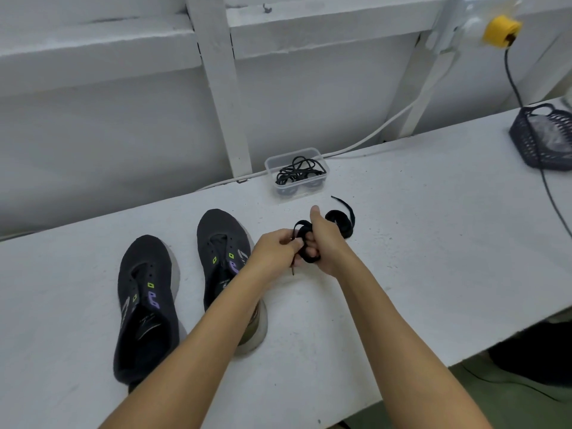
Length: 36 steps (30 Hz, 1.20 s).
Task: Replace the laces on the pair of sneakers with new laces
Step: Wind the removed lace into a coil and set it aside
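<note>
Gripping one coiled lace (309, 243), left hand (278, 246) and right hand (325, 243) risk knotting it by tugging.

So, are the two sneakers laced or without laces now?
Without laces. Both sneakers show bare eyelets, nothing threaded. The hands hold a coiled black lace beside them.

White bench (402, 274): sneakers (145, 305), tub (297, 173), basket (541, 137).

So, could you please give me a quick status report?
Both hands, left hand and right hand, gripping coiled black lace. Black sneakers unlaced. Nothing obstructing.
</note>
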Each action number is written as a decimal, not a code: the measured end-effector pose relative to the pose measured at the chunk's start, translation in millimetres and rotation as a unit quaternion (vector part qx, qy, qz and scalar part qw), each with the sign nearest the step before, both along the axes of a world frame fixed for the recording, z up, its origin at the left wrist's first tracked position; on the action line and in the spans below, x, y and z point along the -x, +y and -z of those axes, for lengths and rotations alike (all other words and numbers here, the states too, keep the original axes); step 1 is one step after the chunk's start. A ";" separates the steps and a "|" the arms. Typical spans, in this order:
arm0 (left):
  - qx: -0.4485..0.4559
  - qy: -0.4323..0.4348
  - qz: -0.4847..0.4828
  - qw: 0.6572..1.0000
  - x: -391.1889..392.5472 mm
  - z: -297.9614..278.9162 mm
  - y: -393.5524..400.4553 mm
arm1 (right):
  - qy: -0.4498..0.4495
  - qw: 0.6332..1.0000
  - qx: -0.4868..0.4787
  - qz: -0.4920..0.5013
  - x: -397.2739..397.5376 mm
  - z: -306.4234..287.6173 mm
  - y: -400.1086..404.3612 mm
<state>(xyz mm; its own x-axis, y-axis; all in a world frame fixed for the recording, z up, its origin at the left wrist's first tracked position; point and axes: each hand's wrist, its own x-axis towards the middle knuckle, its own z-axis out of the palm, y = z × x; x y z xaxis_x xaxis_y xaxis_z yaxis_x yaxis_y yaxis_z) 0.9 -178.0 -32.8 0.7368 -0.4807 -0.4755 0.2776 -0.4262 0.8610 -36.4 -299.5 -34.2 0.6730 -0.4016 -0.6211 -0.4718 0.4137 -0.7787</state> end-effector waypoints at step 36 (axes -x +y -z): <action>0.033 0.023 0.036 0.999 -26.0 -20.7 -1.5 | -0.207 0.957 -0.174 -0.103 28.2 8.5 -28.2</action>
<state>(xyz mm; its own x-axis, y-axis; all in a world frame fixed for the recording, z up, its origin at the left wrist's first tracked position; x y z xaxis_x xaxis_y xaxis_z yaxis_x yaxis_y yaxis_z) 27.0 -179.6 -12.1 0.6775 -0.5630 -0.4733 0.2883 -0.3888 0.8751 -64.6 -327.7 -42.7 0.9327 -0.0511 -0.3570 -0.2528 0.6136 -0.7481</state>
